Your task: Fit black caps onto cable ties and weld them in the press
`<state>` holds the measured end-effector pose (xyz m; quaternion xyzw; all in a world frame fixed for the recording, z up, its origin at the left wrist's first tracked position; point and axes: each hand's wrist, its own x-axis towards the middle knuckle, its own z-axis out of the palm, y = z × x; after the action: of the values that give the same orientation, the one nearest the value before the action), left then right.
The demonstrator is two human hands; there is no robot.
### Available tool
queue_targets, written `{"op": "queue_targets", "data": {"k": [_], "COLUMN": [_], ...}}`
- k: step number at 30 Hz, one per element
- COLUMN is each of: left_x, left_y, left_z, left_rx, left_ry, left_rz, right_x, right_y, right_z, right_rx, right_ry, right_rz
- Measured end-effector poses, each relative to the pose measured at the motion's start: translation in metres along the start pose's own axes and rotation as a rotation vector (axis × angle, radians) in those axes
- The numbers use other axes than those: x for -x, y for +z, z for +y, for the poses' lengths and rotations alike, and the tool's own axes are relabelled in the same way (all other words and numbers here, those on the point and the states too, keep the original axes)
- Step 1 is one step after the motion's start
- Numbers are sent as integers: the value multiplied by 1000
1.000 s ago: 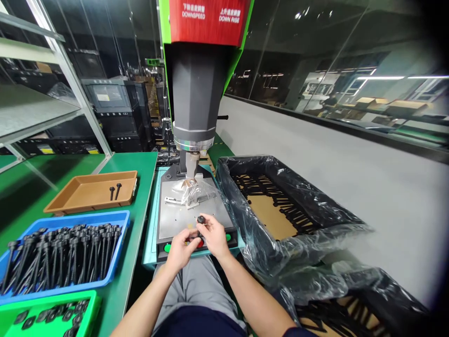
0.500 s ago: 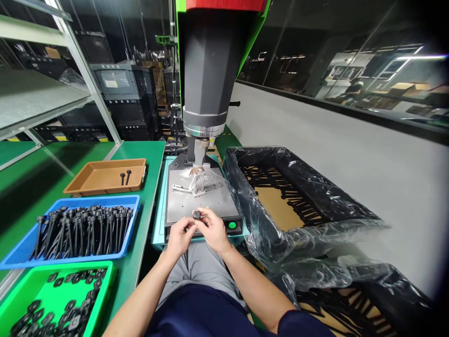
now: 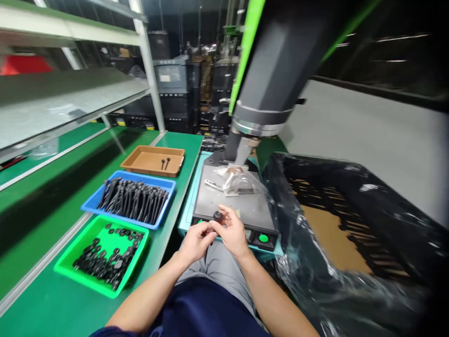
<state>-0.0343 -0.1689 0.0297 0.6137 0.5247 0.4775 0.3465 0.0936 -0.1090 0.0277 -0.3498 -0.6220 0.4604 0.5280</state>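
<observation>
Presumably fitting by hand: bare left hand (image 3: pixel 198 239) and right hand (image 3: pixel 233 232) both pinched on one black, round-headed, plastic-looking part (image 3: pixel 217 216); next move likely needs steady alignment.

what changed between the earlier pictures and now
The view has swung left: the tall black-and-green machine sits further right in the picture, and the bright green plastic tray, cut off earlier, now shows whole. Nothing was visibly taken up or let go: the left hand and right hand still hold the small black round-headed part. Two thin black pieces stay in the brown rectangular tray.
</observation>
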Motion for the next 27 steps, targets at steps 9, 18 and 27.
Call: {"op": "queue_targets", "data": {"k": [9,18,27], "left_x": [22,13,-2], "left_y": [-153,-313,-336], "left_z": [-2,-71,-115], "left_rx": [-512,-888,-957], "left_ry": [-94,-667,-782], "left_rz": [419,745,636], "right_x": [2,18,41], "right_y": [-14,-45,-82], "right_z": [4,27,33], "right_rx": [-130,-119,8], "right_ry": [63,174,359], "right_rz": [-145,-99,49]}}
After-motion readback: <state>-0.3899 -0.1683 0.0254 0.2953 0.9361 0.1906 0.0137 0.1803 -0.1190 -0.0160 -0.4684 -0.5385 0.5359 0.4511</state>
